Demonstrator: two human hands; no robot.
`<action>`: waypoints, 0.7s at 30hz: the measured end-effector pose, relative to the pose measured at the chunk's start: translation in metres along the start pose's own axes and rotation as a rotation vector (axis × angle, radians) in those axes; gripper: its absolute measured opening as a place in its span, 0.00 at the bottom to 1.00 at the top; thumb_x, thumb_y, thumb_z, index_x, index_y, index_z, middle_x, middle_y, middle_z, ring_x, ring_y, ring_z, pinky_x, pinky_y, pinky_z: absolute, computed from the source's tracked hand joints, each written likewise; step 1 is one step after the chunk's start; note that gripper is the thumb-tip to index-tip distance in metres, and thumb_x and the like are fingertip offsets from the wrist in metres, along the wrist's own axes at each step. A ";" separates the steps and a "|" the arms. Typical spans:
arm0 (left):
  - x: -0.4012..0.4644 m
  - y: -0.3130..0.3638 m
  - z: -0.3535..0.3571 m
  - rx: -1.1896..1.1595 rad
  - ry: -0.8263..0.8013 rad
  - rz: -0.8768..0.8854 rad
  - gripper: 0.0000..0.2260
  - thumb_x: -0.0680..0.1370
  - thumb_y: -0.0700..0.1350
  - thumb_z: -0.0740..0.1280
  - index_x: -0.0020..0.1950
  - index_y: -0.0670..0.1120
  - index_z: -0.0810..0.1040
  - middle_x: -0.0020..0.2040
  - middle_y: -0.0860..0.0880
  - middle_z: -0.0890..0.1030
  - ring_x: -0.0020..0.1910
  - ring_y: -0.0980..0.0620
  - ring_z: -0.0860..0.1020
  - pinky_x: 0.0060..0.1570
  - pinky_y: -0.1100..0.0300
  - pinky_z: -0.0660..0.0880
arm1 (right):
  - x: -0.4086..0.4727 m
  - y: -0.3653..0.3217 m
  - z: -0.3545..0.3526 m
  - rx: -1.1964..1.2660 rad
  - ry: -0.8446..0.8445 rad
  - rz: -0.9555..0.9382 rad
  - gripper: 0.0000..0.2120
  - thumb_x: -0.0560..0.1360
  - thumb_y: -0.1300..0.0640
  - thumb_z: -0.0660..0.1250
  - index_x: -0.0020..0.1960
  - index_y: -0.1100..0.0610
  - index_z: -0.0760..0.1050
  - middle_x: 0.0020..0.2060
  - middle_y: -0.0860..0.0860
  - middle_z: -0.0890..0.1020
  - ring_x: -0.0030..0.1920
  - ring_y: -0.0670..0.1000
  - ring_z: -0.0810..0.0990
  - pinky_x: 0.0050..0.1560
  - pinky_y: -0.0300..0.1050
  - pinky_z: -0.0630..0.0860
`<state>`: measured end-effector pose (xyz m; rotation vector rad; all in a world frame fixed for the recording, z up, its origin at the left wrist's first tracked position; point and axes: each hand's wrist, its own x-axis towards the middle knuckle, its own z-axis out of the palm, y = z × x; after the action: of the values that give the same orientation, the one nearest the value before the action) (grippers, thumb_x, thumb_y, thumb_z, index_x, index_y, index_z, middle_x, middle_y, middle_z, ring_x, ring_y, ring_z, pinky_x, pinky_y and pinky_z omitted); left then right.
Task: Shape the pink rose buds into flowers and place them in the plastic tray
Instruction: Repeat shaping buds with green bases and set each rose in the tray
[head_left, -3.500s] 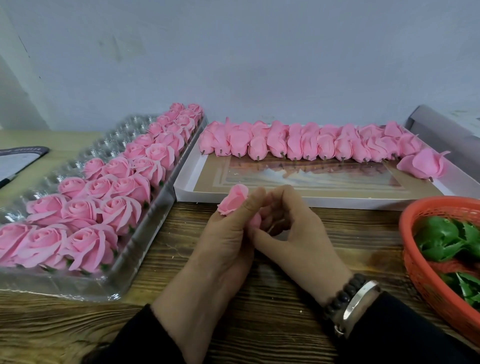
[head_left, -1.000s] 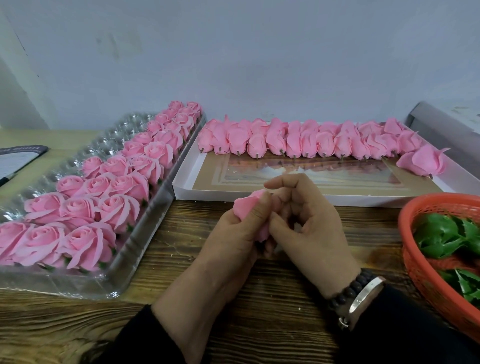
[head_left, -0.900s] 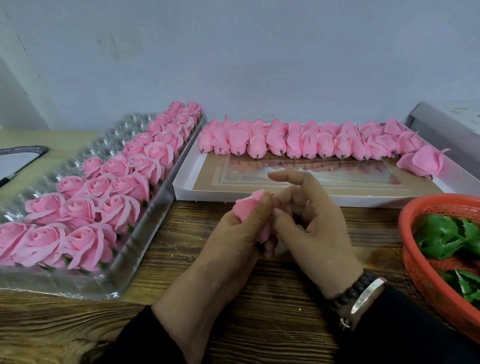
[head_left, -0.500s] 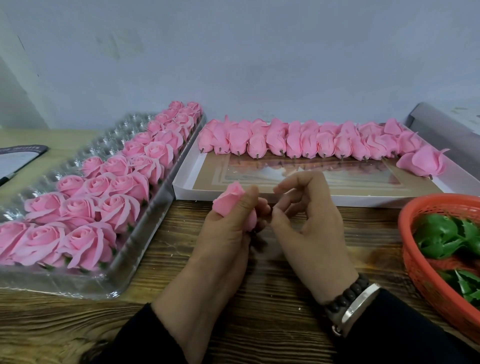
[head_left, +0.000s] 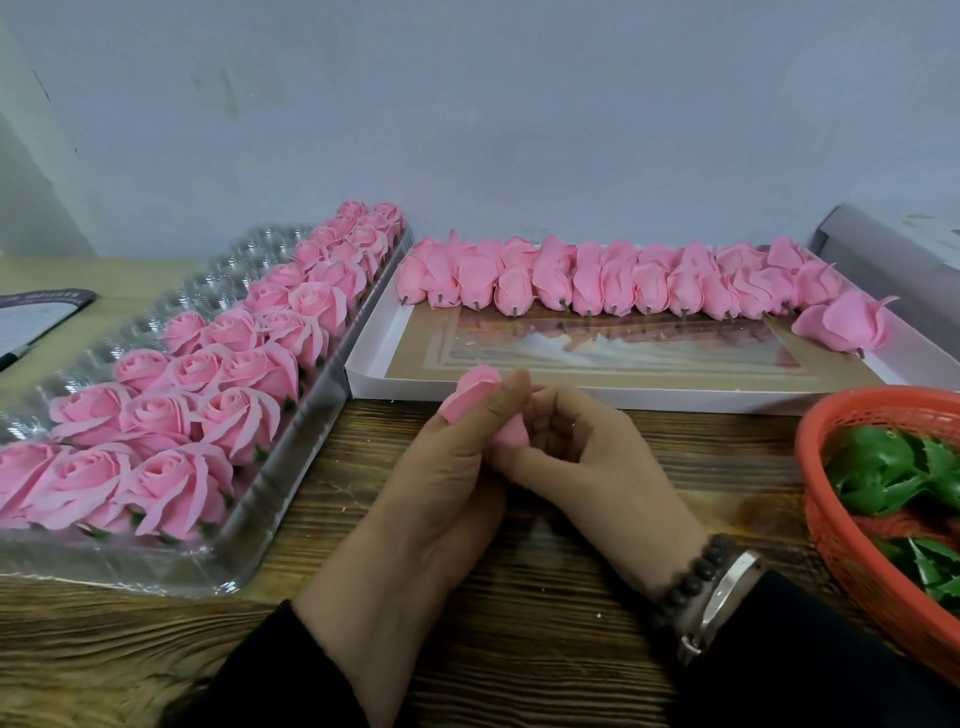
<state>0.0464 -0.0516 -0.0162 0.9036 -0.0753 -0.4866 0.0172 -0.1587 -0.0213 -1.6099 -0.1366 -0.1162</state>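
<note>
Rosebud (head_left: 470, 392) still gripped by left hand (head_left: 441, 467), right hand (head_left: 582, 457) now pinching its base again.

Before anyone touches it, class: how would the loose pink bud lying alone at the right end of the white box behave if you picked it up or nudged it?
The bud probably weighs little and crushes easily: its thin petals flare and curl. Being rounded and lying on its side, it may roll when nudged. The short stub at its base looks stiffer, so likely a safer place to pinch.
</note>
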 end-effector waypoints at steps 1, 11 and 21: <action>0.000 0.002 -0.001 0.007 -0.009 -0.010 0.07 0.64 0.46 0.71 0.35 0.42 0.84 0.42 0.41 0.82 0.45 0.45 0.81 0.60 0.48 0.72 | 0.000 -0.001 -0.002 0.051 -0.036 0.026 0.07 0.68 0.64 0.73 0.44 0.58 0.77 0.33 0.47 0.80 0.34 0.42 0.77 0.37 0.33 0.73; -0.002 0.005 -0.003 0.098 -0.017 0.012 0.12 0.63 0.48 0.71 0.40 0.41 0.83 0.43 0.38 0.77 0.47 0.41 0.75 0.47 0.51 0.74 | -0.002 -0.004 -0.004 -0.049 -0.080 0.031 0.01 0.71 0.59 0.70 0.43 0.56 0.79 0.33 0.51 0.81 0.35 0.45 0.77 0.40 0.35 0.74; -0.003 0.015 -0.012 0.868 0.085 0.465 0.08 0.68 0.34 0.72 0.40 0.40 0.74 0.29 0.52 0.78 0.28 0.61 0.75 0.29 0.69 0.72 | -0.002 -0.004 -0.007 -0.166 0.070 -0.194 0.17 0.71 0.66 0.68 0.52 0.47 0.73 0.46 0.49 0.78 0.45 0.42 0.77 0.49 0.32 0.72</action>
<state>0.0529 -0.0335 -0.0117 1.6986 -0.4328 0.0505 0.0143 -0.1658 -0.0179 -1.7532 -0.2337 -0.3412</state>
